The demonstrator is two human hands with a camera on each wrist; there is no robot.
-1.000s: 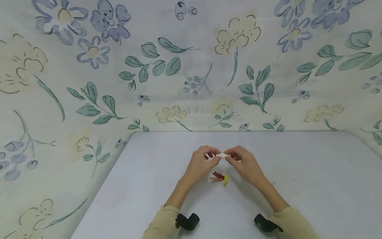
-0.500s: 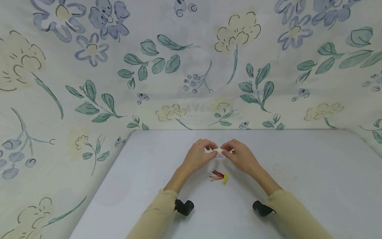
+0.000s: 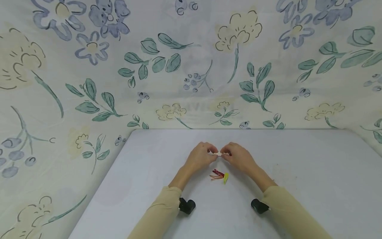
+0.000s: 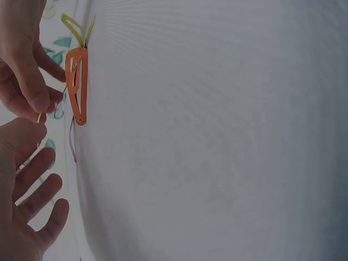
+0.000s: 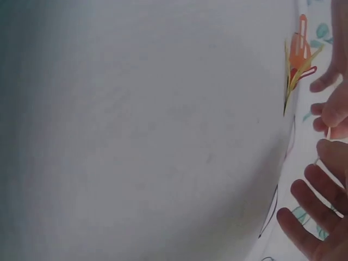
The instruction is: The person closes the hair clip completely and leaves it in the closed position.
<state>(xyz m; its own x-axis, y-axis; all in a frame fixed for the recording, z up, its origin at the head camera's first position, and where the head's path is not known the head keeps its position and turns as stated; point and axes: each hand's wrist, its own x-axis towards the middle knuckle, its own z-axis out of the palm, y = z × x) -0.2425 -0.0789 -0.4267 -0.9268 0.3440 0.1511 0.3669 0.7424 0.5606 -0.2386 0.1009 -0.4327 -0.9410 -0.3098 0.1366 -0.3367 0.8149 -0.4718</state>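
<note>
Just beyond the loose clips, my left hand [image 3: 203, 156] and right hand [image 3: 240, 157] meet fingertip to fingertip. Both pinch a small flat white piece [image 3: 219, 154] between thumb and forefinger, one at each end. Only its thin pale edge shows in the wrist views, and its kind is unclear. Nearer the body, snap hair clips lie together on the table: a red clip [image 3: 218, 172], an orange clip [image 4: 77, 92] and a yellow clip [image 3: 225, 178]. In the left wrist view the left hand's other fingers [image 4: 41, 190] stand spread; the right hand's lower fingers [image 5: 304, 206] do likewise.
The white table [image 3: 155, 166] has rounded far corners. A flower-printed cloth [image 3: 191, 66] rises behind it and along the left side. Black wrist cameras [image 3: 187, 206] sit below the sleeves. Thin dark lines show near the table edge in the wrist views.
Both hands keep their pinch on the white piece, which tilted to show a pinkish face half a second ago and now looks thinner. The loose clips stay in place.
</note>
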